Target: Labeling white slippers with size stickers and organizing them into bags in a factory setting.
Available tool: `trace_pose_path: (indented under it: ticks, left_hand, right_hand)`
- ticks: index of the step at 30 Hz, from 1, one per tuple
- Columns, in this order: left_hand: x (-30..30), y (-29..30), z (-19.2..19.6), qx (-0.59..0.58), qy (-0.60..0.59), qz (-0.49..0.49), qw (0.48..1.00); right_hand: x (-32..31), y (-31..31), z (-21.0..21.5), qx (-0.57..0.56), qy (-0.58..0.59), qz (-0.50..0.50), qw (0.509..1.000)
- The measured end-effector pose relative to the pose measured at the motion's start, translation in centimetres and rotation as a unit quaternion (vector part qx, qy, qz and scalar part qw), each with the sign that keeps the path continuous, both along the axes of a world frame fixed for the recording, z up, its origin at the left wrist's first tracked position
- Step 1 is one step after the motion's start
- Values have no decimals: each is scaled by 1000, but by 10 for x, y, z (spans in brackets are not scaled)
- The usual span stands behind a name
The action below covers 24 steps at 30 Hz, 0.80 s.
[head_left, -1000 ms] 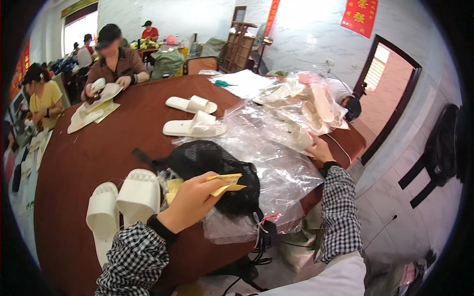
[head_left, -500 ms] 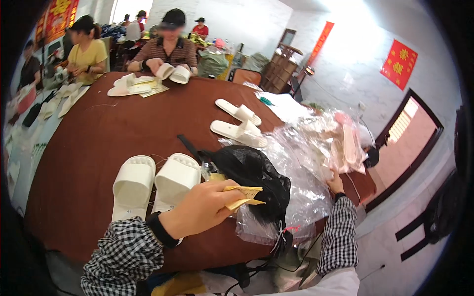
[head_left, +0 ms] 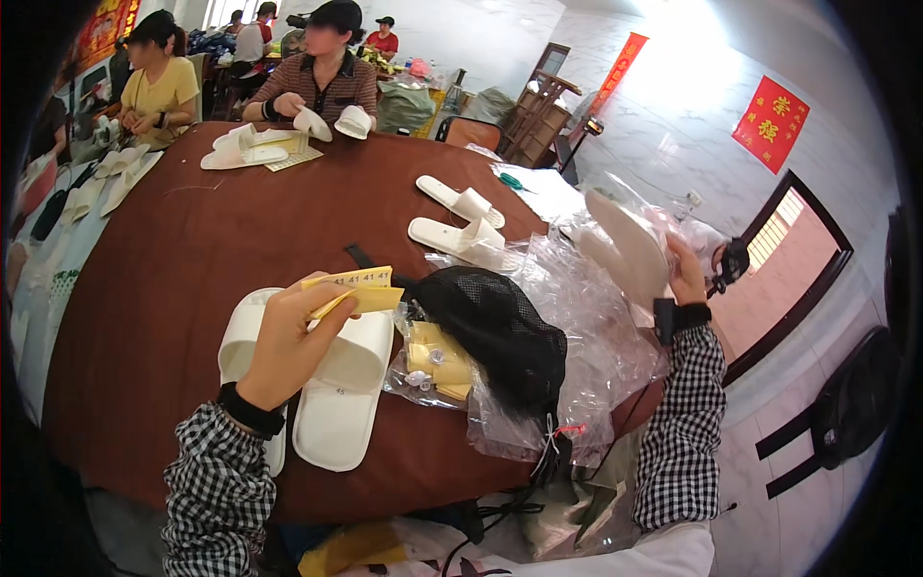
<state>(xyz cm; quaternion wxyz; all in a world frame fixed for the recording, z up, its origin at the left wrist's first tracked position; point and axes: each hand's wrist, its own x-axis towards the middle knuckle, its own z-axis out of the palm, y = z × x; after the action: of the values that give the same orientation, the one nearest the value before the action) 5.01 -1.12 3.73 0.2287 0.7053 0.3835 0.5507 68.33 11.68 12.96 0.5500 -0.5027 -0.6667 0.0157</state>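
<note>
Yellow paper cards (head_left: pixel 354 288) sit pinched between the thumb and fingers of the left hand (head_left: pixel 288 338), which hovers over a pair of white slippers (head_left: pixel 327 380) lying side by side on the round brown table (head_left: pixel 163 279). The cards fan out to the right, just above the toe of the nearer slipper. Beside that pair, toward the right, a small clear bag of yellow tags (head_left: pixel 435 361) rests against a black mesh bag (head_left: pixel 495 327).

Farther right, the right hand (head_left: pixel 685 274) is closed around the edge of a white slipper sole (head_left: pixel 630 245) wrapped in crinkled clear plastic bags (head_left: pixel 586 317), raised at the table's rim; its fingers curl over the plastic.

Another pair of white slippers (head_left: pixel 460 219) lies near the table's middle, well apart from both hands. Across the table, a person in a striped shirt (head_left: pixel 322 82) holds white slippers, and a person in a yellow shirt (head_left: pixel 159 87) sits at the left with more slippers laid out.
</note>
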Motion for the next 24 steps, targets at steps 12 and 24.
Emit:
trace_pose_path:
  ticks: [12,24]
  left_hand:
    - [-24,21,-26,-96,-240,13,966]
    - [-45,35,-36,-217,-303,-4,928]
  right_hand:
    - [-191,-31,97,-409,-351,107,835]
    - [-236,164,-21,-210,-384,77,896]
